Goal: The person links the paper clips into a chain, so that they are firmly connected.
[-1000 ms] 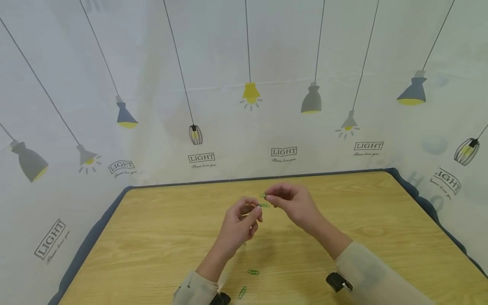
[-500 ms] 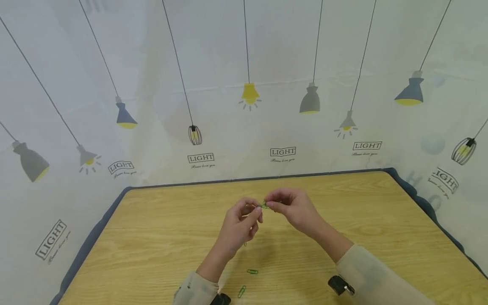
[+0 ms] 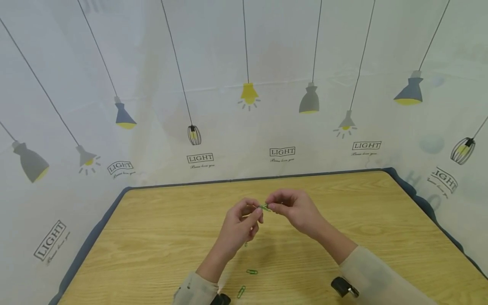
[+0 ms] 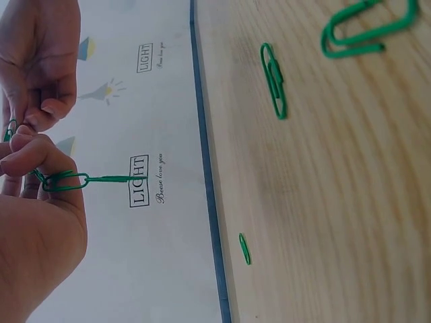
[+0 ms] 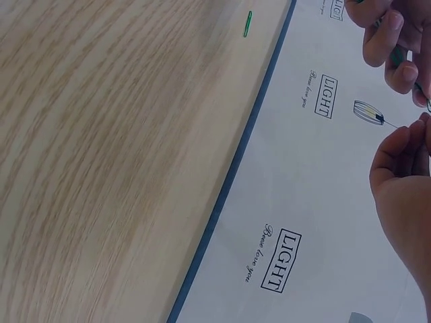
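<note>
Fingertips of both hands meet over the table's middle in the head view. My left hand (image 3: 238,224) pinches a green paper clip (image 3: 264,208) between thumb and index finger. From this hand more linked green paper clips (image 4: 108,179) hang as a short chain in the left wrist view; in the head view the hand hides them. My right hand (image 3: 297,212) pinches another small green paper clip (image 4: 9,132) at its thumb and fingertip, right against the left hand's clip. Whether these two are hooked together I cannot tell.
Loose green paper clips lie on the wooden table (image 3: 171,245): one near the front (image 3: 241,292), one a little farther (image 3: 252,272), and one by the left hand (image 3: 245,244). A pale wall sheet (image 3: 228,127) printed with lamps stands behind the table's dark edge.
My right hand has come down and slightly toward the left hand, bringing its paper clip from apart to right against the other one. The left hand has stayed almost still.
</note>
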A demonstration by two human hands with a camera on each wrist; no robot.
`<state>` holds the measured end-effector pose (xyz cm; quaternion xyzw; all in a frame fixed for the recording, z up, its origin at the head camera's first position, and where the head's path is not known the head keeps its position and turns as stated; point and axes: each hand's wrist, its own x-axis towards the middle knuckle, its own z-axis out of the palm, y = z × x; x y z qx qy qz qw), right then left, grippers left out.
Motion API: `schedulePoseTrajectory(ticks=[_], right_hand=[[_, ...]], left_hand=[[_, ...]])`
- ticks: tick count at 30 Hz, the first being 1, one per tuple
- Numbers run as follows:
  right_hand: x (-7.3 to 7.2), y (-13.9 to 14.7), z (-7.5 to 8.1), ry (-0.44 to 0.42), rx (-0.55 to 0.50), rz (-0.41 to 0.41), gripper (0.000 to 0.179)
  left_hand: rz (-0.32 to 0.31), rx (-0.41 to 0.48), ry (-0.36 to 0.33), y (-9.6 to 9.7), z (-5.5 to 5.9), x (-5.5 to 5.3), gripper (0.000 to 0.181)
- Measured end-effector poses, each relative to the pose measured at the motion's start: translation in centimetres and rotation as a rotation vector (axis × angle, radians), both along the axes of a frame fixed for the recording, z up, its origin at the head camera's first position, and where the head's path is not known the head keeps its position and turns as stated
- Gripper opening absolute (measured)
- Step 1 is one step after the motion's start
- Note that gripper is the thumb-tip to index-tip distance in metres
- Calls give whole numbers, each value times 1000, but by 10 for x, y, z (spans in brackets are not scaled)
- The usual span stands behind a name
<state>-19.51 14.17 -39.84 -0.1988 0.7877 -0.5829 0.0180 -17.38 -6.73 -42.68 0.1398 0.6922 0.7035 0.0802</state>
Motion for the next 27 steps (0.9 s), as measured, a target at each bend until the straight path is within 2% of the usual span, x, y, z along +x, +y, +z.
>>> schedulePoseTrajectory(ticks=[12,27], right_hand=[[4,6,-1,-3,8,2,11],[4,11,2,-38,-1,-7,12]], left_hand=[[-24,-16,-1,-2,-1,2,20],[-35,4,-20,-3,4,3,17]])
